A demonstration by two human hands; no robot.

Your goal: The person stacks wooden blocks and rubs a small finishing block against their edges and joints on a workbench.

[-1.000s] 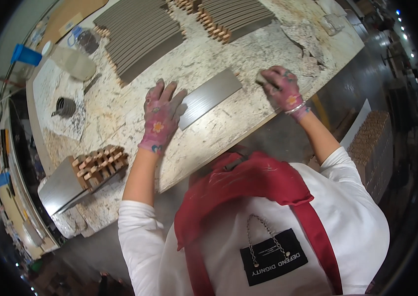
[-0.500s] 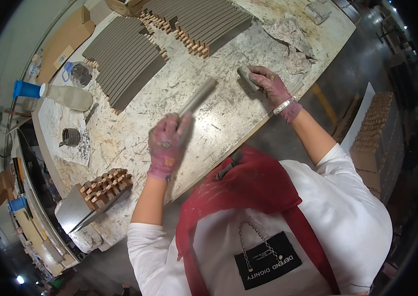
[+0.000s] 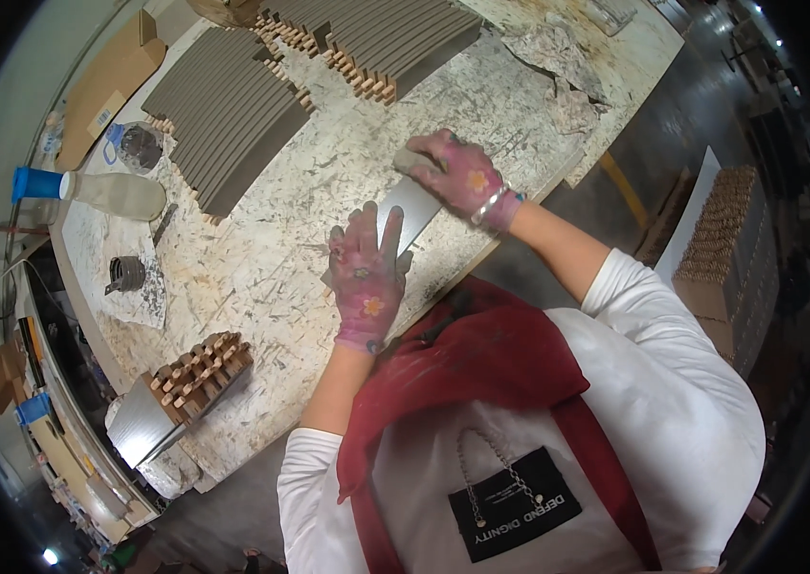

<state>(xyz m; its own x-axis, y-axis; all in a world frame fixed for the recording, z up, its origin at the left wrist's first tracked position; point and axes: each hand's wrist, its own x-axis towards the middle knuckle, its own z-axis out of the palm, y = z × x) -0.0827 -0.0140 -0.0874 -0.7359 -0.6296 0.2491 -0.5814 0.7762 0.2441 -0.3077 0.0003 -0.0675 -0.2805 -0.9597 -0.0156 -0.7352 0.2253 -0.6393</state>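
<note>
A flat grey slat [image 3: 410, 212] lies on the worn white table near its front edge. My left hand [image 3: 366, 273], in a stained pink glove, rests on the slat's near left part with its fingers stretched out. My right hand [image 3: 462, 177], gloved alike and with a bracelet at the wrist, closes round a grey palm-sized pad [image 3: 412, 158], which looks like a sanding sponge. This pad sits at the slat's far right end. The fingers hide part of the pad, and my left hand covers much of the slat's near end.
Stacked grey slats with wooden tabs stand in two rows, left [image 3: 223, 115] and right [image 3: 405, 38]. Another stack with tabs [image 3: 199, 373] sits lower left. Also left are a bottle [image 3: 118, 194], a clear jug [image 3: 140, 146] and a dark coil [image 3: 125, 275]. Crumpled paper [image 3: 558, 62] lies far right.
The slat, held tilted up in my left hand before, now lies flat on the table under that hand's spread fingers. My right hand has moved left with the pad, onto the slat's end.
</note>
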